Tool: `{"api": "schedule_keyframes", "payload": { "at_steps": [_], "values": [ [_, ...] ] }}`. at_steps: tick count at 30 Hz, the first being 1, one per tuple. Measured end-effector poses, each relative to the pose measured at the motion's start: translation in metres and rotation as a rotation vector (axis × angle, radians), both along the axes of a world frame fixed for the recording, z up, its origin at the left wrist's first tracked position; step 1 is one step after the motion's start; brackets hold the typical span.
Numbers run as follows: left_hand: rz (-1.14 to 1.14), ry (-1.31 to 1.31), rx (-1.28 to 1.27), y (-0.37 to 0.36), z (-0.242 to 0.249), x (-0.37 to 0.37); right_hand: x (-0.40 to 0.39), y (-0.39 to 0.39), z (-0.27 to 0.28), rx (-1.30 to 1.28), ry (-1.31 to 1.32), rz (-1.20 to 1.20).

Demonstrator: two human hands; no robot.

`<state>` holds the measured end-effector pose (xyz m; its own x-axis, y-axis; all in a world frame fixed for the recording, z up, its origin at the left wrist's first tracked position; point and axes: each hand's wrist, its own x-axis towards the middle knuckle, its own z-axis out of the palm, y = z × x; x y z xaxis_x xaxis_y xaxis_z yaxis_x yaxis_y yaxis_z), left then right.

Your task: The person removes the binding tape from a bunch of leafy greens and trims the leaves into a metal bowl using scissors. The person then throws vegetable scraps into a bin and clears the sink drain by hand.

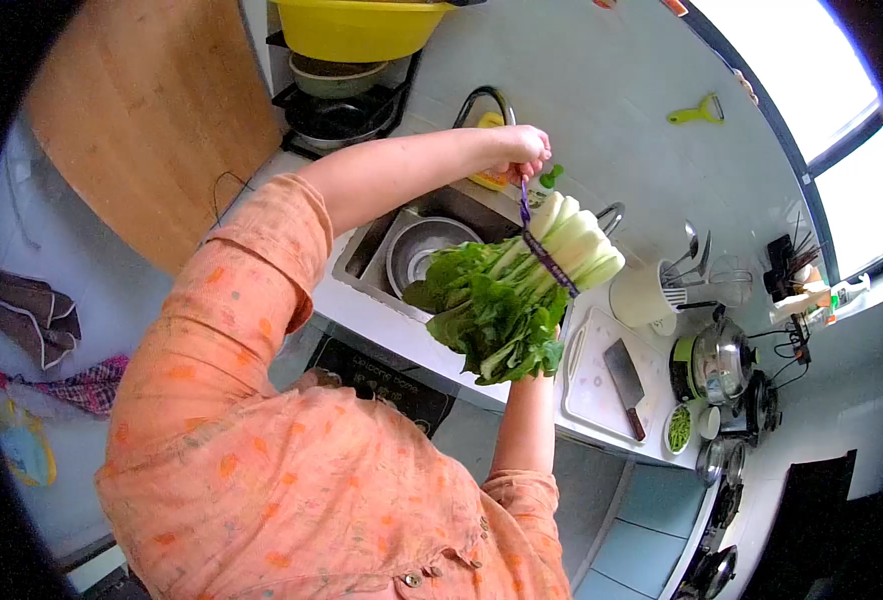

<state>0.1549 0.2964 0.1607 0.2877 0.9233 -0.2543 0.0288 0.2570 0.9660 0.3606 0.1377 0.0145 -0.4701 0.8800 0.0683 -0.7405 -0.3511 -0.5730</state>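
Note:
A bunch of leafy greens (522,290) with thick white stalks hangs above the counter edge and sink, its leaves toward me. Round its stalks runs a purple tie band (550,262), one end pulled up taut. My left hand (525,152) is closed on that upper end, fingers pinched together. From below, my right hand (535,380) supports the bunch; its fingers are hidden behind the leaves. Under the greens, a metal basin (422,240) sits in the sink (360,255).
To the right, a cleaver (622,375) lies on a white cutting board (587,395), beside a bowl of chopped greens (678,430). A white utensil holder (642,295) and a glass-lidded pot (722,355) stand behind. A yellow basin (357,30) tops the rack at upper left.

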Motion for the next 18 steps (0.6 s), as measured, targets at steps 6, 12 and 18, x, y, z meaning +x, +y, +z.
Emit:
{"api": "schedule_keyframes", "payload": {
  "at_steps": [6, 12, 18],
  "values": [
    [-0.07, 0.148, 0.181, 0.005, -0.028, 0.012, 0.005, 0.007, -0.014, -0.038, 0.06, -0.106],
    [-0.584, 0.176, 0.606, -0.062, 0.001, -0.006, 0.01, 0.003, -0.016, -0.057, 0.116, -0.187],
    [-0.597, 0.363, 0.817, -0.084, 0.03, -0.015, 0.011, -0.009, -0.022, -0.094, 0.113, -0.222]
  ]
}}
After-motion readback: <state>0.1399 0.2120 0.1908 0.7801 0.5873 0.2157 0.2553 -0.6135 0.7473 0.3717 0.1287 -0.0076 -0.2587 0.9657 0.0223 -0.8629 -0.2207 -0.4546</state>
